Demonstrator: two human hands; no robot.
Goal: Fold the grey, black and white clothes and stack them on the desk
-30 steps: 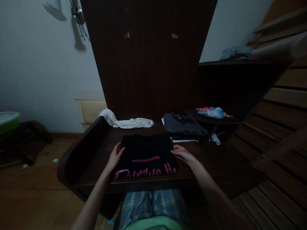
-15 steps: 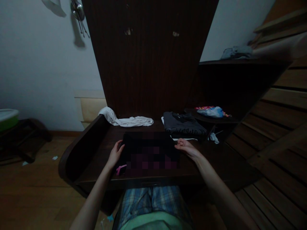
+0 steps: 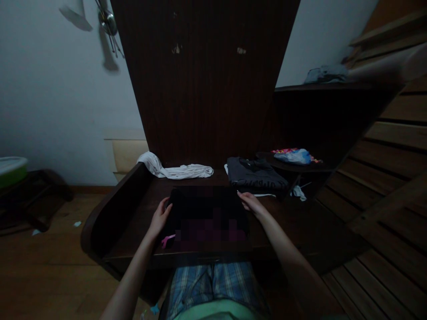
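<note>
A black garment (image 3: 207, 204) with pink print lies flat on the dark wooden desk (image 3: 133, 231); much of its front is blurred by pixel blocks. Its left edge is in my left hand (image 3: 160, 217), fingers closed with the thumb on top. On the upper right corner, my right hand (image 3: 251, 204) grips the same cloth between thumb and fingers. A pink strip (image 3: 167, 240) shows at the garment's lower left corner. Just behind the right hand rests a folded dark grey shirt (image 3: 255, 172), with white cloth showing beneath it.
A crumpled white cloth (image 3: 187, 171) runs along the back of the desk and over its raised left side. At right, a low shelf holds a blue and white plastic bag (image 3: 293, 156). Wooden slats (image 3: 393, 142) rise beyond. A green tub (image 3: 13, 171) stands far left.
My right hand has shifted a little left along the garment's upper right corner, and its fingers are more stretched. The left hand stays at the left edge. The view has tilted slightly.
</note>
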